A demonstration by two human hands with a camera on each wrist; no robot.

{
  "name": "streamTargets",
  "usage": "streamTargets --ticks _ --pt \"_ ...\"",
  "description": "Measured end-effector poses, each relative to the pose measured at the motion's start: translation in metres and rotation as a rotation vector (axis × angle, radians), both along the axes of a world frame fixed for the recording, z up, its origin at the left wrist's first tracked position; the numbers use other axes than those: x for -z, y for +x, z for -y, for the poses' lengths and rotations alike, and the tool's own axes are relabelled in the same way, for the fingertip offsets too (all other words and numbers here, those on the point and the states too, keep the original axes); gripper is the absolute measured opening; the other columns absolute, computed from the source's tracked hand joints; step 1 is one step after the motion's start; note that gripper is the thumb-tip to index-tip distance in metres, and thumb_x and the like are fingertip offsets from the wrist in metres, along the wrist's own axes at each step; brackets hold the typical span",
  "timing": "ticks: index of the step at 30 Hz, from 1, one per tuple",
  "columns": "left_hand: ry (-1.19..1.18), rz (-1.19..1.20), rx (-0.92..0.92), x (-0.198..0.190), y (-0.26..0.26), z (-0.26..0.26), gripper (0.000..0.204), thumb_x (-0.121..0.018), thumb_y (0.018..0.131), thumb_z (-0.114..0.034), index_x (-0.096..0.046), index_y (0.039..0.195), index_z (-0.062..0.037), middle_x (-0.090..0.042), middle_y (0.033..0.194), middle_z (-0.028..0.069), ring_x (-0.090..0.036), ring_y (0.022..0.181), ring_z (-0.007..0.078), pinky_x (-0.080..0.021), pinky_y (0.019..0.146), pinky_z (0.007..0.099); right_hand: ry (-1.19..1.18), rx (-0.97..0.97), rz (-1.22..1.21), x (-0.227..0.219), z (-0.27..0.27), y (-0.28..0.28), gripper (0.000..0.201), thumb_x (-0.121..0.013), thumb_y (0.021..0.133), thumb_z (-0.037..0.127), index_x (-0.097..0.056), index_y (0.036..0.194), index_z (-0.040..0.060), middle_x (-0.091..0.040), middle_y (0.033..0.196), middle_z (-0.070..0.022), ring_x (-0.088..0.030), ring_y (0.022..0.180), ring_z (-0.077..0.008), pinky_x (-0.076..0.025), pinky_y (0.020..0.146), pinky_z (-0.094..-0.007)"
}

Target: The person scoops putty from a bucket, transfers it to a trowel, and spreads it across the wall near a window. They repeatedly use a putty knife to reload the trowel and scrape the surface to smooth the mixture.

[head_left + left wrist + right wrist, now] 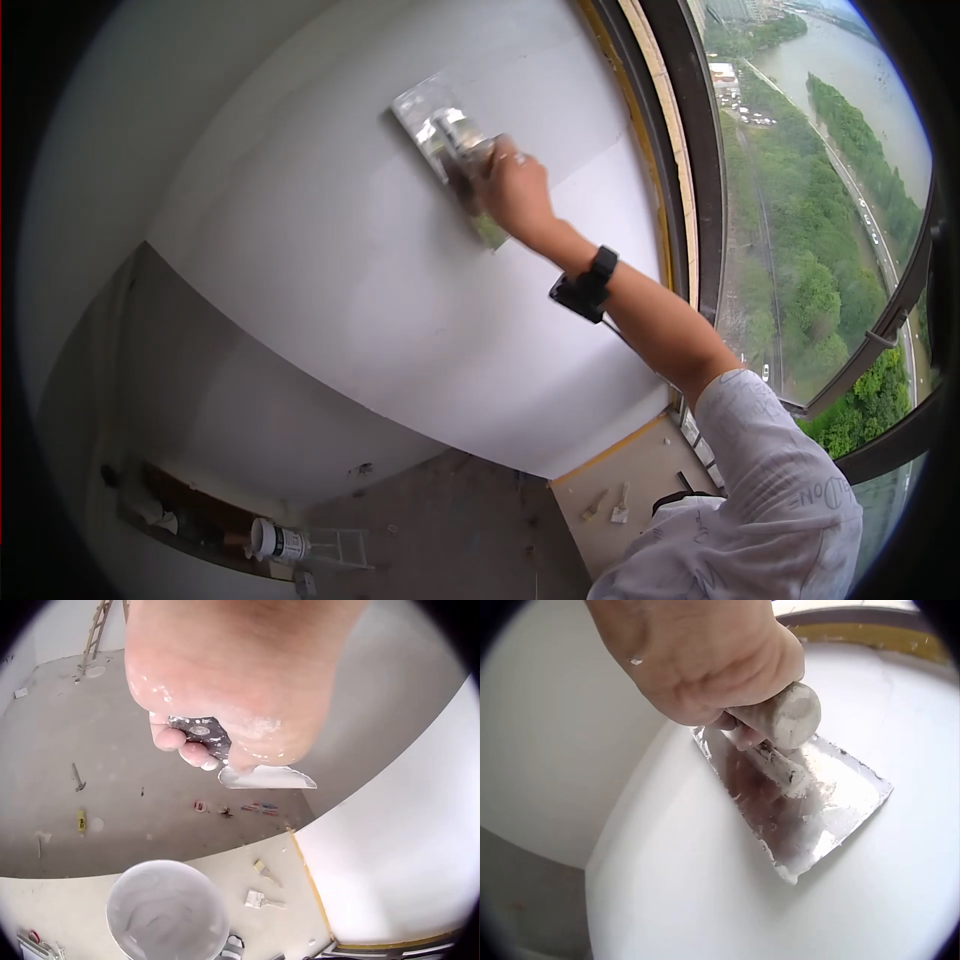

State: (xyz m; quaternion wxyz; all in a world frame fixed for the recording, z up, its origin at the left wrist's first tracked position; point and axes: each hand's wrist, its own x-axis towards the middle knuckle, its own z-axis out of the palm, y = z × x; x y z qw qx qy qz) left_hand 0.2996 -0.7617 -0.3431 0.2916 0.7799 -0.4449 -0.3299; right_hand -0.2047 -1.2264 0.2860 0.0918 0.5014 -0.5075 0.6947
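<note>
A metal plastering trowel lies against the white wall, its blade edges crusted with white plaster. My right hand grips its round, smeared handle, arm stretched up across the wall in the head view. In the left wrist view my left hand, spotted with white, curls its fingers round the dark handle of a putty knife. The knife's pale blade sticks out past the palm. Below that hand stands a bucket of white plaster.
A large window with a dark frame borders the wall on the right. Two brushes lie on the pale board beside the bucket. On the floor are a hammer and a yellow bottle; a ladder stands far back.
</note>
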Motion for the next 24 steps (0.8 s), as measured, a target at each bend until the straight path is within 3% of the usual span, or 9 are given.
streamTargets --ticks 4,6,10,13,14,15,19,21,24 --pt "-0.302 0.048 0.015 -0.015 0.014 0.039 0.028 -0.054 0.096 -0.023 -0.066 0.104 0.0002 -0.066 0.076 0.0117 -0.055 0.062 0.0216 -0.043 0.058 0.0404 0.009 -0.214 -0.158 0.008 0.013 0.169 0.022 -0.055 0.089 0.016 -0.046 0.094 -0.0038 -0.062 0.082 -0.0270 -0.062 0.076 -0.0444 -0.051 0.069 -0.0499" --pt "0.174 0.217 -0.025 -0.066 0.004 0.087 0.039 -0.065 0.082 -0.011 -0.063 0.120 0.0001 -0.067 0.101 0.0231 -0.064 0.095 0.0377 -0.049 0.084 0.0425 0.048 -0.312 -0.167 0.026 0.004 0.254 0.019 -0.049 0.091 0.013 -0.046 0.098 -0.0042 -0.059 0.097 -0.0283 -0.061 0.089 -0.0414 -0.051 0.076 -0.0475" --pt "-0.138 0.251 0.036 -0.141 -0.034 0.102 0.038 -0.067 0.082 -0.012 -0.065 0.118 -0.0031 -0.068 0.101 0.0228 -0.066 0.096 0.0368 -0.050 0.084 0.0422 0.162 -0.477 -0.441 0.078 0.007 0.374 0.022 -0.044 0.096 0.016 -0.046 0.107 -0.0027 -0.051 0.115 -0.0232 -0.056 0.107 -0.0331 -0.050 0.084 -0.0468" --pt "-0.307 0.243 0.014 -0.147 -0.024 0.068 0.037 -0.065 0.083 -0.012 -0.064 0.118 -0.0001 -0.068 0.097 0.0224 -0.067 0.092 0.0335 -0.051 0.082 0.0399 0.311 -0.683 -0.411 0.126 -0.002 0.412 0.021 -0.045 0.097 0.018 -0.046 0.107 -0.0007 -0.058 0.109 -0.0238 -0.059 0.101 -0.0370 -0.050 0.083 -0.0475" --pt "-0.343 0.259 0.014 -0.132 -0.010 0.046 0.038 -0.062 0.085 -0.013 -0.062 0.119 0.0031 -0.069 0.095 0.0215 -0.068 0.090 0.0294 -0.051 0.081 0.0371 0.435 -0.774 -0.380 0.138 -0.007 0.411 0.022 -0.047 0.096 0.019 -0.046 0.107 0.0001 -0.061 0.106 -0.0239 -0.061 0.099 -0.0387 -0.050 0.083 -0.0474" --pt "-0.631 0.184 0.022 -0.068 0.025 0.021 0.036 -0.059 0.085 -0.013 -0.063 0.117 0.0030 -0.068 0.090 0.0215 -0.067 0.082 0.0267 -0.051 0.077 0.0356 0.348 -0.752 -0.384 0.152 -0.021 0.400 0.022 -0.047 0.095 0.018 -0.047 0.108 0.0001 -0.062 0.103 -0.0245 -0.062 0.096 -0.0401 -0.051 0.081 -0.0473" --pt "-0.592 0.022 0.101 -0.073 -0.007 0.064 0.033 -0.058 0.086 -0.014 -0.063 0.114 0.0022 -0.067 0.087 0.0189 -0.065 0.079 0.0251 -0.049 0.074 0.0352 0.321 -0.664 -0.204 0.143 -0.059 0.269 0.026 -0.055 0.092 0.017 -0.049 0.112 0.0014 -0.065 0.089 -0.0245 -0.065 0.088 -0.0412 -0.052 0.075 -0.0470" --pt "-0.536 -0.054 0.107 -0.070 -0.013 0.062 0.031 -0.058 0.087 -0.015 -0.063 0.113 0.0017 -0.066 0.086 0.0172 -0.063 0.077 0.0240 -0.048 0.071 0.0349 0.083 -0.508 0.068 0.120 -0.059 0.186 0.038 -0.070 0.085 0.021 -0.054 0.113 0.0003 -0.063 0.075 -0.0211 -0.064 0.069 -0.0358 -0.051 0.065 -0.0419" --pt "-0.460 -0.144 0.106 -0.086 -0.013 0.060 0.028 -0.057 0.088 -0.016 -0.064 0.110 0.0009 -0.065 0.083 0.0147 -0.060 0.074 0.0223 -0.046 0.068 0.0345 -0.032 -0.217 0.210 0.073 -0.056 0.055 0.033 -0.069 0.086 0.021 -0.056 0.105 -0.0030 -0.064 0.074 -0.0211 -0.064 0.066 -0.0317 -0.050 0.063 -0.0395"
